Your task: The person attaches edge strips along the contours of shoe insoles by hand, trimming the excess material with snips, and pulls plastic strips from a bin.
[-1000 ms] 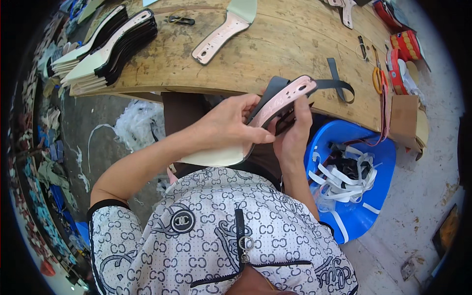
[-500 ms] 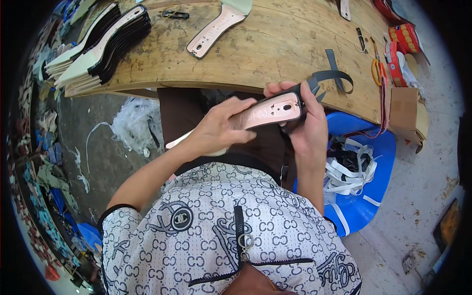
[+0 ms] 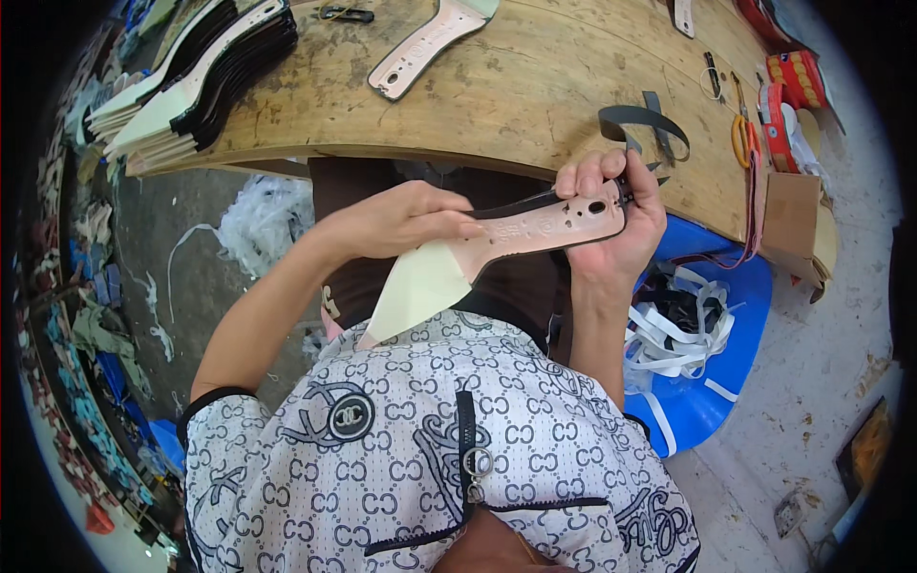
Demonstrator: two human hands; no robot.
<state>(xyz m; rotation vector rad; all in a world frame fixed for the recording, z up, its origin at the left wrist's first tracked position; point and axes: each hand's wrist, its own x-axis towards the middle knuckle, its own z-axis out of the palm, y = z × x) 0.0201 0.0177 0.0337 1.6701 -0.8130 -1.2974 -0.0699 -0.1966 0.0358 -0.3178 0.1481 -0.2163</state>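
Observation:
Held above my lap is a shoe insole [image 3: 521, 234] with a pink, punched heel part, a pale cream front part and black edging. My left hand [image 3: 406, 220] pinches it near the middle, thumb on top and fingers behind. At the heel end my right hand [image 3: 611, 205] grips it, fingertips on the far edge and palm underneath. From beside the right fingers a black strip [image 3: 635, 115] curls up over the table edge. Dark pointed tips stick out next to that hand; the tool they belong to is mostly hidden.
On the wooden table [image 3: 315, 119] lie a stack of insoles [image 3: 229, 72], a single insole [image 3: 420, 53], small snips [image 3: 346, 14] and orange-handled scissors [image 3: 740, 138]. Red rolls [image 3: 776, 119] sit at right. Below are a cardboard box [image 3: 791, 220] and a blue bin [image 3: 707, 401] with white strips.
The insole has moved right and turned, so its cream front part now shows. My right hand has shifted right and up with it, and my left thumb now lies across its middle.

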